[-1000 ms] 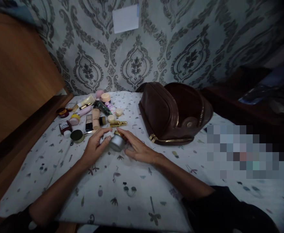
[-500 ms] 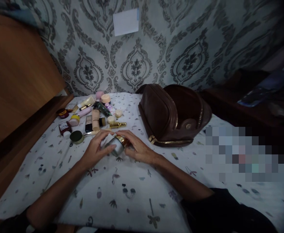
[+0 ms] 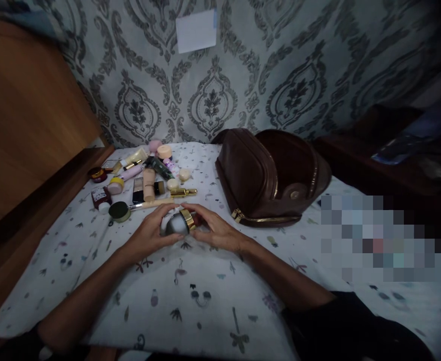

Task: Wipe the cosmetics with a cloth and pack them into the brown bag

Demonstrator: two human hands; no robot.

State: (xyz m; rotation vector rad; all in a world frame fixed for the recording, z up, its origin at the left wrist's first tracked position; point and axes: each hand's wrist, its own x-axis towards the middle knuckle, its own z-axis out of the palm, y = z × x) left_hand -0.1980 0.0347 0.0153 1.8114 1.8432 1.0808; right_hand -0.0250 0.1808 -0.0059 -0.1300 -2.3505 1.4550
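A frosted cosmetic jar (image 3: 177, 224) with a gold lid band is held between both hands, lying on its side above the cloth. My left hand (image 3: 155, 229) is closed around its pale body, thumb along the near side. On the lid end, my right hand (image 3: 214, 228) grips with fingers over the top and thumb below. Just beyond the hands are a wooden-handled brush (image 3: 156, 203) and a gold lipstick tube (image 3: 183, 192). To the left sits a round dark green tin (image 3: 119, 212).
A brown leather bag (image 3: 250, 175) stands with its top unzipped at the back right. Several cosmetics, including a beige tube (image 3: 149, 184) and a dark red jar (image 3: 97, 174), lie at the back left. A wooden cabinet (image 3: 28, 95) borders the left; patterned wallpaper is behind.
The jar has turned slightly in my hands, so its body lies more level. My left thumb has shifted along its near side, and both hands keep hold of it.
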